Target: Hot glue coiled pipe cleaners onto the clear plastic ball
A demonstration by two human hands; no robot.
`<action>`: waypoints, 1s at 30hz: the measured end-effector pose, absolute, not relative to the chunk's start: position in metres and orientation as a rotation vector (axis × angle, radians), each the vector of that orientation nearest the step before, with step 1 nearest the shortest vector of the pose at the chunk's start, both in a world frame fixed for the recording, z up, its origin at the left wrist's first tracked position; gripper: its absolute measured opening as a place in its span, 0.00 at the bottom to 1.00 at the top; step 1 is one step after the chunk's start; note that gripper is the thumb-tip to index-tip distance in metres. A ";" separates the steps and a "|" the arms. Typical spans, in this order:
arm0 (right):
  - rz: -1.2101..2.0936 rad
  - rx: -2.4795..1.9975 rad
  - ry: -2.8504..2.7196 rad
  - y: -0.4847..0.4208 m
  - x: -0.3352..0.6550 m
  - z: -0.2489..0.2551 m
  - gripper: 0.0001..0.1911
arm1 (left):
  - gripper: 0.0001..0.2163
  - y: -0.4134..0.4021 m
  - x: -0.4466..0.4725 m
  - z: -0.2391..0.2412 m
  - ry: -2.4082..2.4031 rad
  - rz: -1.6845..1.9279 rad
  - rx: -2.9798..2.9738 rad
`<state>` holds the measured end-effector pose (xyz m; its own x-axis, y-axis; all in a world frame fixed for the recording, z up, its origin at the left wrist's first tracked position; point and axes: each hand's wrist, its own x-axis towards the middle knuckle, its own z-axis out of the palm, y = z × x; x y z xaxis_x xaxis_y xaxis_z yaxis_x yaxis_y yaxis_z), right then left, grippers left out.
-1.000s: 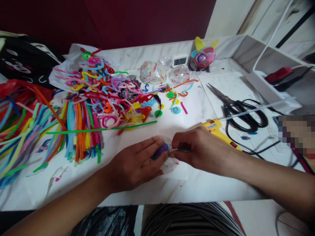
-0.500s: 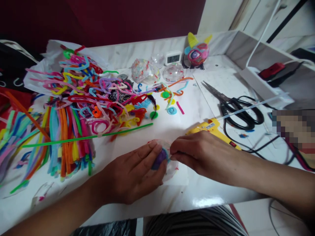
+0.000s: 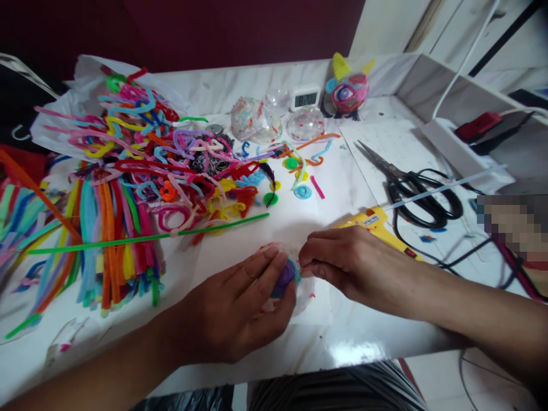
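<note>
My left hand (image 3: pixel 235 308) rests with curved fingers on a purple coil of pipe cleaner (image 3: pixel 283 279), its thumb and fingertips pressing the coil's sides. A light-blue strand rims the coil on the right. Beneath it lies a clear plastic dome (image 3: pixel 306 298) with small red bits on it, on a white sheet of paper (image 3: pixel 322 314). At the coil's right edge, my right hand (image 3: pixel 351 260) pinches with thumb and forefinger; the blue strand runs to those fingertips, and its end is hidden.
A yellow glue gun (image 3: pixel 385 231) lies beyond my right hand, with black-handled scissors (image 3: pixel 411 188) behind it. Tangled pipe cleaners (image 3: pixel 162 148) and a straight bundle (image 3: pixel 113 240) fill the left. Clear domes (image 3: pixel 257 123), a digital clock (image 3: pixel 305 98) and a decorated ball (image 3: pixel 349 94) stand behind.
The view has shifted slightly. Both hands keep nearly the same hold on the coil and strand, with little visible movement.
</note>
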<state>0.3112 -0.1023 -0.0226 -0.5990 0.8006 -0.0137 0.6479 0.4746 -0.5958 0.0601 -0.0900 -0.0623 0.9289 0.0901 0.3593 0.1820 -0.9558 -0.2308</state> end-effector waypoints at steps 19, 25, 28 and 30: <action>0.750 -1.149 -2.449 -0.101 0.313 -0.027 0.10 | 0.21 -0.090 0.061 -0.065 -0.193 -0.542 -2.843; 0.785 -1.171 -2.433 -0.101 0.311 -0.026 0.11 | 0.20 -0.090 0.061 -0.062 -0.190 -0.521 -2.858; 0.805 -1.175 -2.418 -0.099 0.310 -0.027 0.11 | 0.19 -0.091 0.061 -0.062 -0.194 -0.515 -2.877; 0.799 -1.172 -2.418 -0.098 0.309 -0.027 0.10 | 0.20 -0.092 0.060 -0.064 -0.204 -0.507 -2.886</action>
